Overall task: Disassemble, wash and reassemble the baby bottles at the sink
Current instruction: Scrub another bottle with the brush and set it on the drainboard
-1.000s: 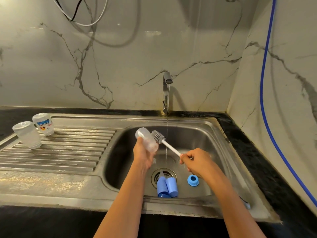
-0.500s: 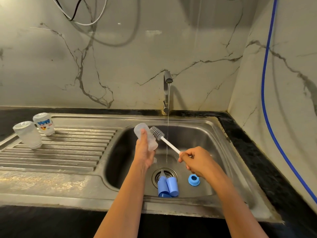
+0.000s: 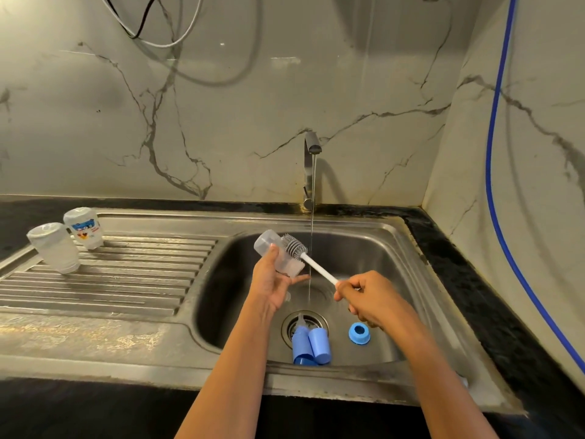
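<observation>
Blue hose (image 3: 489,160) (right wall), looped cables (image 3: 164,45)

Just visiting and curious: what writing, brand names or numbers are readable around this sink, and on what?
Nothing is legible.
Upturned clear plastic bottle with a printed picture, on the steel draining board: white letters on a blue band, too blurred to read.
No lettering shows on the plain upturned bottle beside it, the held bottle in the left hand, or the blue plastic parts in the basin.

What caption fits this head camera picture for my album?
The left hand holds a clear bottle while the right hand holds a brush against it over the sink.
</observation>
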A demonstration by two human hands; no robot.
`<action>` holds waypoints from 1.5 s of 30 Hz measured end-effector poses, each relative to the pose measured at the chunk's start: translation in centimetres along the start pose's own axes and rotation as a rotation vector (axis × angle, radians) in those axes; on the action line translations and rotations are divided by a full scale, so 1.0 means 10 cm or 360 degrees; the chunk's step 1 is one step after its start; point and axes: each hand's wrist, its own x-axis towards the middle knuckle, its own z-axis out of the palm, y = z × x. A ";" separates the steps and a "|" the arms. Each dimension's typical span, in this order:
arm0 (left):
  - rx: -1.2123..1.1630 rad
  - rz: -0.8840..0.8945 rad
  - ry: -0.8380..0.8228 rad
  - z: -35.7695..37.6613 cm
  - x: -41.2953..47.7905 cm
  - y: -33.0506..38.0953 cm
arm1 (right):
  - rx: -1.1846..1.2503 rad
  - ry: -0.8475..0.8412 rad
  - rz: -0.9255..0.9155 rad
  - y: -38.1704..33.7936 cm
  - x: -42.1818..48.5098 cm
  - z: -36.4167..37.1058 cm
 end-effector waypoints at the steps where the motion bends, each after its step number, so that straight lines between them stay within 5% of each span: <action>1: -0.0047 -0.0004 0.0021 -0.01 0.01 0.00 | 0.0005 -0.0042 0.0024 0.00 -0.01 -0.01; 8: 0.0186 0.0018 -0.0151 0.06 -0.01 -0.08 | -0.0196 0.0298 -0.0135 -0.01 0.01 0.08; 16: -0.0088 0.0192 0.0167 -0.01 0.03 -0.01 | 0.0082 -0.0148 0.0063 -0.03 -0.04 -0.01; 23: 0.0401 0.0183 -0.0151 0.03 0.00 -0.11 | -0.0134 0.0238 -0.0065 -0.02 -0.01 0.04; 31: 0.0056 0.0210 0.0154 -0.01 0.05 -0.03 | 0.0005 -0.0155 0.0106 -0.02 -0.08 -0.13; 37: 0.0596 0.0227 -0.0056 0.05 -0.01 -0.16 | -0.0285 0.0201 0.0037 -0.01 -0.03 -0.06; 45: 0.0212 0.0277 0.0249 0.06 -0.04 -0.04 | -0.0118 -0.0086 0.0106 -0.04 -0.07 -0.11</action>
